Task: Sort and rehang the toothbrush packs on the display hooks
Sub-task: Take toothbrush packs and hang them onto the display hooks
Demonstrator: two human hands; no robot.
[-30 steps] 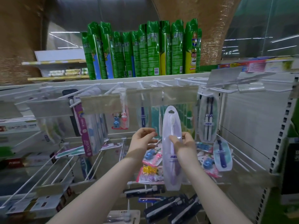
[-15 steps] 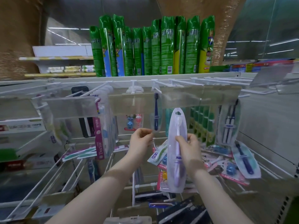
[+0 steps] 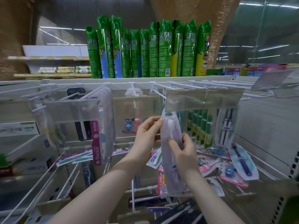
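Plastic toothbrush pack [image 3: 172, 143] was pinched upright by left hand [image 3: 148, 133] at top edge and right hand [image 3: 185, 150] mid-body, likely aiming its hole at white hook [image 3: 158, 93].

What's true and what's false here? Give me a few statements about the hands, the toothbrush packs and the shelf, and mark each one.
1. The left hand and right hand both hold the purple toothbrush pack. True.
2. The green spray cans hang from hooks. False: they stand on the top shelf.
3. The Doctor pack hangs to the left of the hands. True.
4. The held pack lies flat. False: it is upright, brush head up.
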